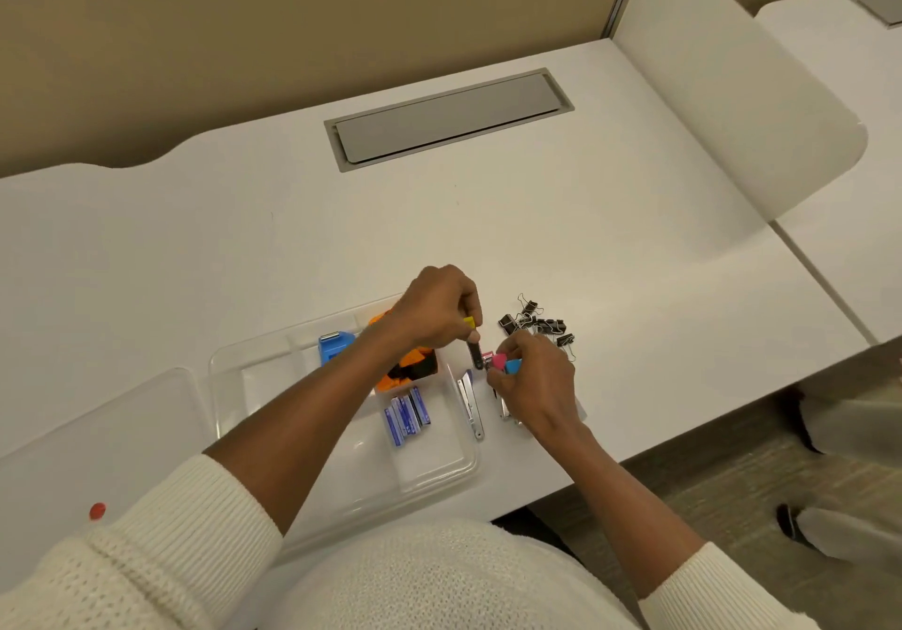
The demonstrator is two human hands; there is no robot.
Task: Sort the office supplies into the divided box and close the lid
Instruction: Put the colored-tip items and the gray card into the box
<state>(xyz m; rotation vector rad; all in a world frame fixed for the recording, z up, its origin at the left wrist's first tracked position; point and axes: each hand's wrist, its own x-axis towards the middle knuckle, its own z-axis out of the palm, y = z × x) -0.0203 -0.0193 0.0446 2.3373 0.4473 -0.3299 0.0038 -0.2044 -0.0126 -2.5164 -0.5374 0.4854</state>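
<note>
Two hands meet over the white desk (610,200): left hand (439,307) pinching a yellow-tipped piece (469,323), right hand (532,380) gripping coloured pieces (505,363).

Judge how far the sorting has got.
Done: blue boxes and orange items sit in the box. In hand: both the left hand and right hand pinch small coloured pieces. Left: binder clips, staplers, and the lid.

my left hand (437,307) pinches small yellow piece (469,322) | my right hand (529,378) grips pink and blue pieces (506,364) | clear divided plastic box (341,478) just left
</note>
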